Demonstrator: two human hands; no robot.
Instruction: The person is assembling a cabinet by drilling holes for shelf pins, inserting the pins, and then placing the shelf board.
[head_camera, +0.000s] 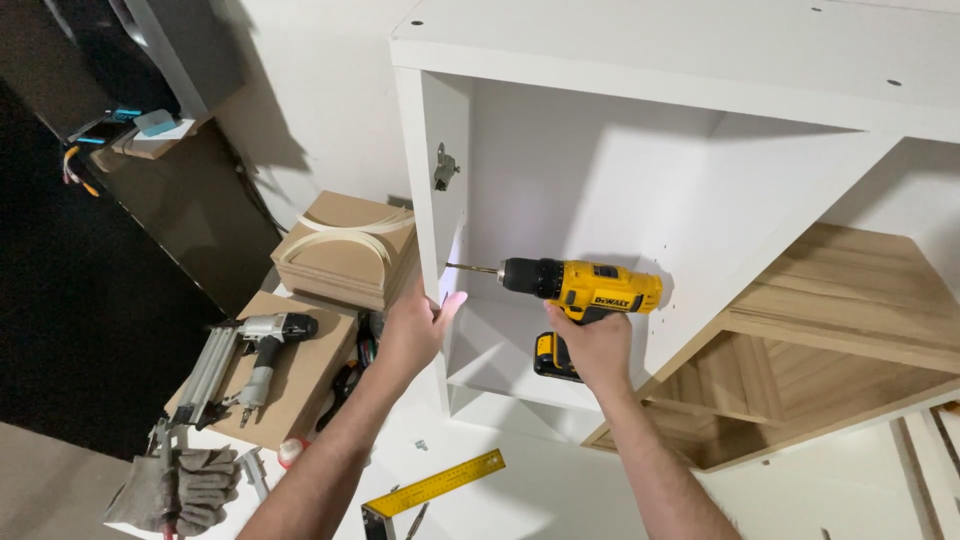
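A white cabinet carcass fills the centre and right of the view, its open face toward the camera. Its left side panel stands upright, with a metal hinge plate fixed on the inner face near the top. To the right of the carcass, bare wood framing shows behind and below it.

Left of the carcass sits a stack of brown boards with curved pale strips on top. Nearer, a pneumatic nail gun lies on a cardboard box. Grey work gloves lie at the near left, and a yellow square ruler rests on the white surface near the forearms.

The right hand is closed around the grip of a yellow and black cordless drill, held level inside the carcass. Its bit points left, and its tip meets the inner face of the side panel, well below the hinge plate. The left hand is wrapped around the front edge of that panel, bracing it, the thumb just below the bit.

Judgement: the step in hand is drilling or driving into the side panel at a lower fixing position. The move calls for the drill kept square to the panel, with steady pressure, and the bracing thumb kept clear of the bit.
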